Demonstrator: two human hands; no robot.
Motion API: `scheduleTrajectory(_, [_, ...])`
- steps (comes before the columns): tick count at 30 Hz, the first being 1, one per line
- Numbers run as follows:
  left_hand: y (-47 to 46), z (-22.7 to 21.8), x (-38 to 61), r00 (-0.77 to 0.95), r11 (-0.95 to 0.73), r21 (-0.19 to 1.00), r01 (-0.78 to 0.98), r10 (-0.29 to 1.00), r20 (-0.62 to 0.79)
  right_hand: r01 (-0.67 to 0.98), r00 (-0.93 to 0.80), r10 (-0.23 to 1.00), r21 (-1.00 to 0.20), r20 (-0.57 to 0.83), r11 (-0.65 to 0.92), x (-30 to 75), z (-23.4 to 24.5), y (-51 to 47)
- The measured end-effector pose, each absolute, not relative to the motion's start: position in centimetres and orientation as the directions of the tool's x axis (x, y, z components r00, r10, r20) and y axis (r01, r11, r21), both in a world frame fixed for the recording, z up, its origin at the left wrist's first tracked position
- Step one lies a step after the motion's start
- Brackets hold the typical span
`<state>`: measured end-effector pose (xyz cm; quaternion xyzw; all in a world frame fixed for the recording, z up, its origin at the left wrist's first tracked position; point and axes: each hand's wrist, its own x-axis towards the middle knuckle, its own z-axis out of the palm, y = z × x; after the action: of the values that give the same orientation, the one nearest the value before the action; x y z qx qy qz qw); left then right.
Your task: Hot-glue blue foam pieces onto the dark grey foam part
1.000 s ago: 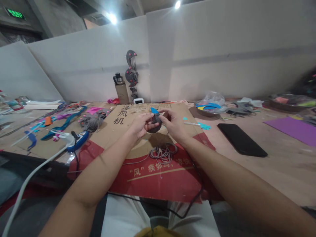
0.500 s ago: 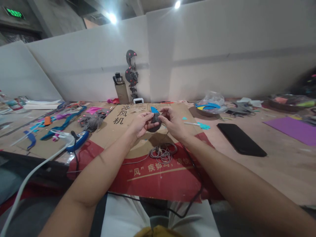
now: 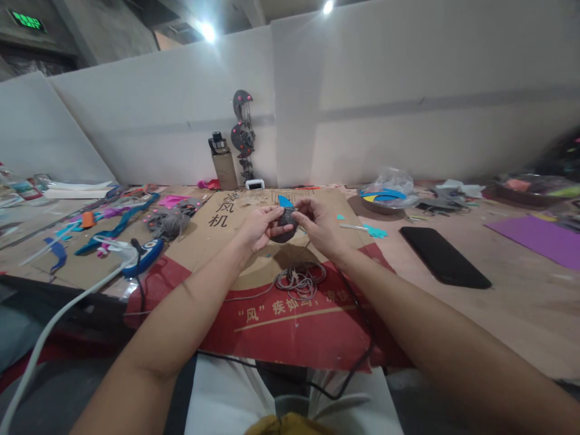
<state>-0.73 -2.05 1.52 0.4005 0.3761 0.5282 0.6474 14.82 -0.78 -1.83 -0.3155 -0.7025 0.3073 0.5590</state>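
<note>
My left hand (image 3: 257, 228) and my right hand (image 3: 321, 226) meet above the flattened cardboard sheet (image 3: 254, 314), both pinched on a small dark grey foam piece (image 3: 284, 222) with a blue tip (image 3: 284, 201). The fingers of both hands are closed round it. Below the hands a bundle of grey cord (image 3: 299, 279) lies on the cardboard.
A black phone (image 3: 444, 264) lies to the right, with a purple sheet (image 3: 539, 237) beyond it. A bowl of coloured foam scraps (image 3: 385, 196) stands behind. Blue foam shapes (image 3: 113, 225), a glue gun (image 3: 144, 257) and cables sit left. A bottle (image 3: 223, 162) and a grey ornament (image 3: 242, 136) stand at the wall.
Hardly anything has changed. Both hands stay pinched on the grey foam piece, with only slight finger shifts.
</note>
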Motion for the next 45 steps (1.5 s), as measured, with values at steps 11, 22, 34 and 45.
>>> scheduleTrajectory(11, [-2.21, 1.40, -0.52, 0.144, 0.108, 0.922, -0.372, 0.988, -0.057, 0.107, -0.158, 0.773, -0.768, 0.614, 0.632, 14.71, -1.90, -0.71])
scheduleTrajectory(22, [-2.36, 1.70, -0.38, 0.123, 0.099, 0.918, -0.384, 0.991, -0.056, 0.107, -0.134, 0.748, -0.741, 0.650, 0.663, 14.70, -2.00, -0.83])
scheduleTrajectory(34, [-2.46, 1.55, -0.29, 0.147, 0.096, 0.928, -0.360, 0.988, -0.045, 0.135, -0.133, 0.764, -0.753, 0.631, 0.644, 14.69, -1.84, -0.95])
scheduleTrajectory(45, [-2.58, 1.64, -0.08, 0.117, 0.090, 0.934, -0.345, 0.992, -0.053, 0.108, -0.131, 0.766, -0.759, 0.629, 0.642, 14.49, -2.55, -0.33])
